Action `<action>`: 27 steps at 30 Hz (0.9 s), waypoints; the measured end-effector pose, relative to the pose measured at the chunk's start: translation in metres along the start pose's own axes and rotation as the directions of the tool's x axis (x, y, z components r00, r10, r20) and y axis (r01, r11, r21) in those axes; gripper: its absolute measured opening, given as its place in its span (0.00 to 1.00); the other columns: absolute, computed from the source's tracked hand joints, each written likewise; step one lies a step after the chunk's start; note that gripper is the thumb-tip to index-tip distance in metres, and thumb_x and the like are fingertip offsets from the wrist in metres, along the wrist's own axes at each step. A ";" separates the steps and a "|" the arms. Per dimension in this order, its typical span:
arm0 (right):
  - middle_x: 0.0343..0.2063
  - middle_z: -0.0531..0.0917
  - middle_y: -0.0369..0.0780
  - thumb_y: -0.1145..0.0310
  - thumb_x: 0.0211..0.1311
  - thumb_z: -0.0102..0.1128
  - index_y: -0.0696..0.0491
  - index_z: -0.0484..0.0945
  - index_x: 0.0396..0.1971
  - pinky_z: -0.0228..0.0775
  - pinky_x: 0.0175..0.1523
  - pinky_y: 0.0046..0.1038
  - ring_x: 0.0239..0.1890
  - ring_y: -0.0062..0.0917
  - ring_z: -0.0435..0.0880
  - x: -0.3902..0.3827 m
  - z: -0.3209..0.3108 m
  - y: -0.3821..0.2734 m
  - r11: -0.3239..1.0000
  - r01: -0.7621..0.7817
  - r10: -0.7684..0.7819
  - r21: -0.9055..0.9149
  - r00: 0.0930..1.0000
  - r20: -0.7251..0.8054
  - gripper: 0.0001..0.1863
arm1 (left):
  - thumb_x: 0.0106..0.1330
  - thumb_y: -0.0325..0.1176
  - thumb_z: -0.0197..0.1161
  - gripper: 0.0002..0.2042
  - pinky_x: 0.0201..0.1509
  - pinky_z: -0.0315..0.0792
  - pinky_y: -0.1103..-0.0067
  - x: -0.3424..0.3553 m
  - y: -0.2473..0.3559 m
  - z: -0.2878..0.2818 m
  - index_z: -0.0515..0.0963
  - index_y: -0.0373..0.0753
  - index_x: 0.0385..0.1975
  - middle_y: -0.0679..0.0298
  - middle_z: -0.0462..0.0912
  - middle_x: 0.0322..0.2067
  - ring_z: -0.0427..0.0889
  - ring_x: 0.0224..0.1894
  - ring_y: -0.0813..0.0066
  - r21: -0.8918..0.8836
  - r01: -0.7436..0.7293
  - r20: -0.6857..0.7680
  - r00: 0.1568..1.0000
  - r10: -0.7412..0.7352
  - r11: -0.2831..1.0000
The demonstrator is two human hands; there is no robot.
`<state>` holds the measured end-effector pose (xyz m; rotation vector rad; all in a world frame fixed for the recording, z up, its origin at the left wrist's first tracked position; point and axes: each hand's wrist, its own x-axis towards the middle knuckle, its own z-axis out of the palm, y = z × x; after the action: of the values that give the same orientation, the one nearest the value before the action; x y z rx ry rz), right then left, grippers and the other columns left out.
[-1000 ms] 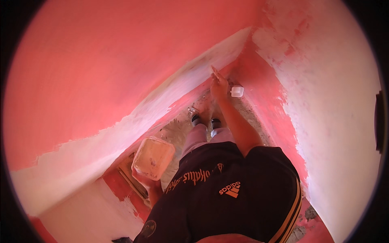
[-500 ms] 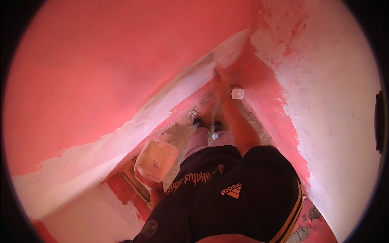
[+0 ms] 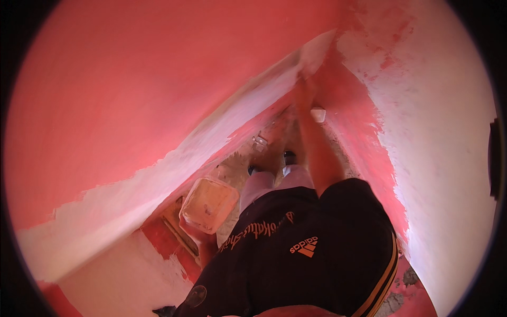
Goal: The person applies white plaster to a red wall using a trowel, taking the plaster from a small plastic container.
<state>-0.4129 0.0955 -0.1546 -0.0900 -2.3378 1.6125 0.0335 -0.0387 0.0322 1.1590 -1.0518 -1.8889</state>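
The right hand [image 3: 302, 94], too blurred to tell its grip, has shifted toward the wall's [image 3: 211, 129] far corner, apparently bringing the work there, while the left hand [image 3: 196, 232] grips the tub [image 3: 210, 205] over the floor's [image 3: 235, 162] left edge.

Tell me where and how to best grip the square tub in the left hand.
Probably pinch the right rim of the square tub, coming from the right: its raised wall offers an edge, that side looks free, and the left hand holds the near-left side.
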 end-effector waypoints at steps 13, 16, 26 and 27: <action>0.39 0.86 0.49 0.64 0.77 0.47 0.56 0.77 0.60 0.74 0.49 0.30 0.41 0.31 0.84 -0.017 0.005 0.042 0.977 -0.012 0.038 0.213 0.992 -0.120 0.19 | 0.73 0.46 0.46 0.24 0.55 0.78 0.65 0.040 -0.026 -0.100 0.77 0.35 0.56 0.57 0.82 0.52 0.82 0.53 0.60 0.168 -0.046 0.022 0.999 0.042 0.985; 0.37 0.83 0.36 0.71 0.75 0.48 0.60 0.75 0.61 0.75 0.37 0.27 0.32 0.25 0.81 -0.073 0.040 0.034 0.986 0.047 -0.034 0.163 0.996 -0.080 0.20 | 0.74 0.46 0.46 0.24 0.54 0.79 0.65 0.045 -0.030 -0.117 0.77 0.34 0.55 0.57 0.82 0.51 0.82 0.53 0.61 0.037 -0.004 -0.133 0.991 0.009 0.999; 0.46 0.82 0.42 0.74 0.74 0.49 0.59 0.77 0.58 0.72 0.57 0.29 0.47 0.27 0.80 -0.211 -0.019 0.052 0.908 -0.284 0.131 0.308 0.890 0.436 0.17 | 0.74 0.49 0.44 0.25 0.59 0.76 0.66 0.061 -0.041 -0.134 0.76 0.36 0.56 0.58 0.81 0.53 0.81 0.55 0.60 0.144 0.026 0.097 0.994 -0.040 0.989; 0.46 0.81 0.40 0.74 0.74 0.49 0.59 0.77 0.56 0.73 0.55 0.27 0.47 0.26 0.79 -0.185 -0.026 0.058 0.854 -0.348 0.206 0.387 0.909 0.363 0.16 | 0.74 0.50 0.44 0.25 0.60 0.76 0.66 0.061 -0.044 -0.136 0.75 0.37 0.57 0.59 0.80 0.54 0.80 0.56 0.60 0.020 0.076 0.051 0.996 -0.077 0.997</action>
<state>-0.2361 0.0997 -0.2385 -0.0876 -2.1687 2.4329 0.1293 -0.1093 -0.0671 1.1818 -1.0687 -1.9819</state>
